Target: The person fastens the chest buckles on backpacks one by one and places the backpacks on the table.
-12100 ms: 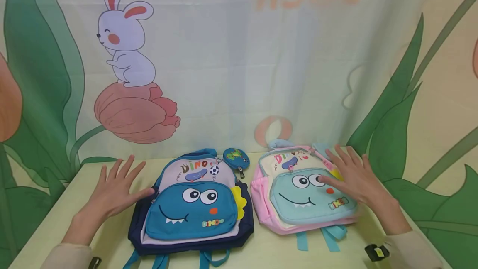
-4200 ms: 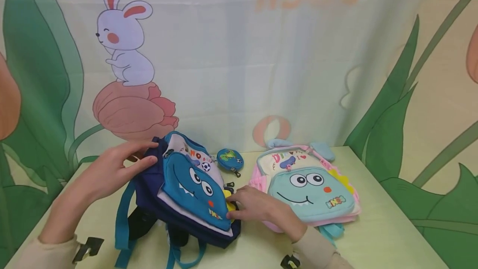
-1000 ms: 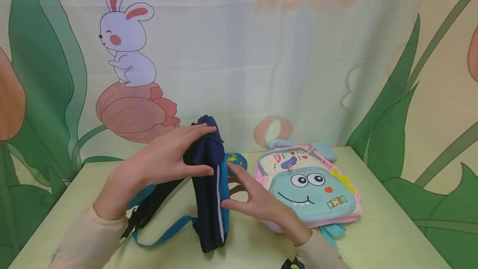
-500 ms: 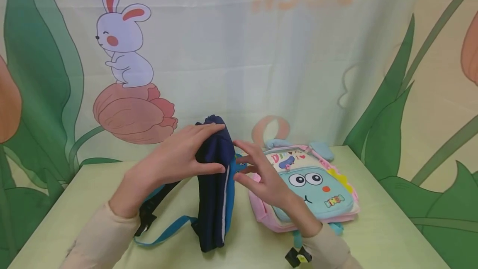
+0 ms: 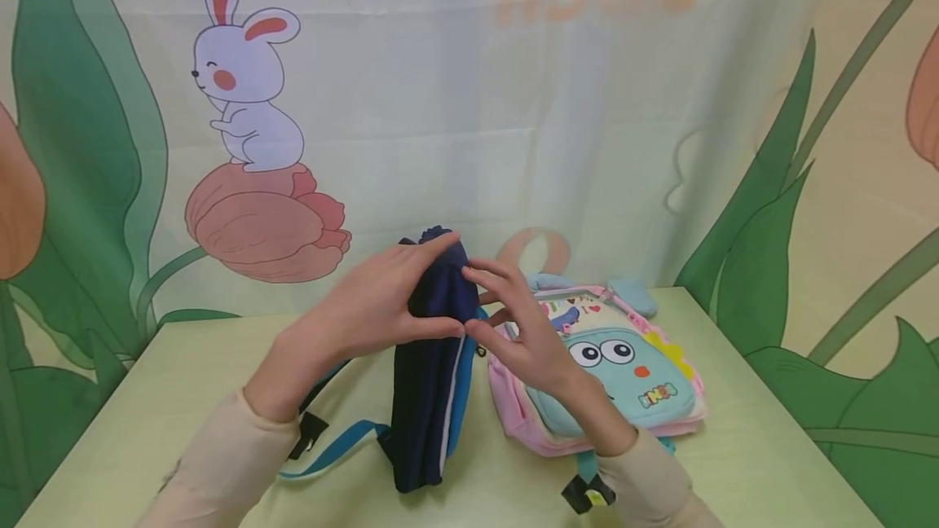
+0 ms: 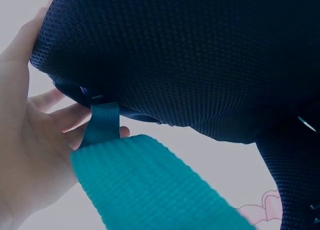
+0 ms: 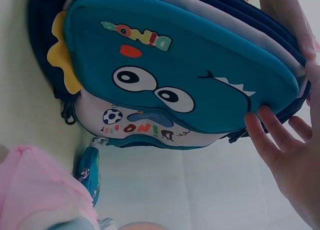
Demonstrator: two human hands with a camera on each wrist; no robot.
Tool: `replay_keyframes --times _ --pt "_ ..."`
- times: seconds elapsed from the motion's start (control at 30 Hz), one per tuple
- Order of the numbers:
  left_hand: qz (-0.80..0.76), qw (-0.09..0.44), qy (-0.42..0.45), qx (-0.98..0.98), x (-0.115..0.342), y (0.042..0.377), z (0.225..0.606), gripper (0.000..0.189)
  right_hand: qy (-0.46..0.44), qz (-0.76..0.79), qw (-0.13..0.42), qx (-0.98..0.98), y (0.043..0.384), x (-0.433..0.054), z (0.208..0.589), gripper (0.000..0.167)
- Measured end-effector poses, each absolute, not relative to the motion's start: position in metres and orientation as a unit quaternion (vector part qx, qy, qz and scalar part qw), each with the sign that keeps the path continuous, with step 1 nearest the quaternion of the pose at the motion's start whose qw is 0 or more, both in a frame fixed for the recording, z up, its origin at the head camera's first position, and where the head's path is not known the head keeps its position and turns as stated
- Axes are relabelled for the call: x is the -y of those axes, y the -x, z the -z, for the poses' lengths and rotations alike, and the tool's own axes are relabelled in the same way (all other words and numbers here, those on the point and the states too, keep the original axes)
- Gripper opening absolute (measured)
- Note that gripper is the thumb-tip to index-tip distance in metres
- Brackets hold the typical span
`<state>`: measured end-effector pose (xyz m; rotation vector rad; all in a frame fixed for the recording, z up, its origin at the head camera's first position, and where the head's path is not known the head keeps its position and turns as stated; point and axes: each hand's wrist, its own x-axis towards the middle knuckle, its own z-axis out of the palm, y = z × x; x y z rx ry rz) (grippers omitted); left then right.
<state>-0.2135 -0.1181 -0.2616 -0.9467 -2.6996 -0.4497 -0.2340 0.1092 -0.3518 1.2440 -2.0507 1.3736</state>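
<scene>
A navy and blue dinosaur backpack (image 5: 425,414) stands on its edge, with a narrow side panel facing me. My left hand (image 5: 359,300) grips its upper part, thumb and fingers spread round the side. In the left wrist view that hand lies by the dark mesh back (image 6: 150,65), near a teal strap (image 6: 155,180). My right hand (image 5: 531,341) is at the opposite face; in the right wrist view its fingertips (image 7: 257,122) touch the blue front pocket (image 7: 195,65) beside the printed mouth. A small round pouch (image 7: 89,175) hangs from the backpack.
A pink and mint dinosaur backpack (image 5: 623,385) lies face up on the pale table (image 5: 763,446), close to my right forearm. A printed curtain (image 5: 411,129) rises behind the table. Teal straps (image 5: 333,455) trail at the left of the blue backpack.
The blue backpack, face up at first, was tilted onto its edge. Over the last second its top has shifted right with my left hand; my right hand has risen along its front.
</scene>
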Motion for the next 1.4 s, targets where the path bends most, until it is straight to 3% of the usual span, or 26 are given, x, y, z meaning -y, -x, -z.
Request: replay_keyframes --times 0.5,1.07,1.4 --pt "0.162 0.126 0.333 0.921 0.113 0.209 0.274 0.099 -0.418 -0.479 0.194 0.747 0.233 -0.118 0.343 0.054" --pt "0.131 0.208 0.338 0.909 0.132 0.178 0.309 0.080 -0.377 -0.472 0.178 0.777 0.231 -0.134 0.342 0.056" --pt "0.140 0.163 0.330 0.919 0.138 0.171 0.331 0.060 -0.356 -0.479 0.164 0.785 0.230 -0.140 0.344 0.056"
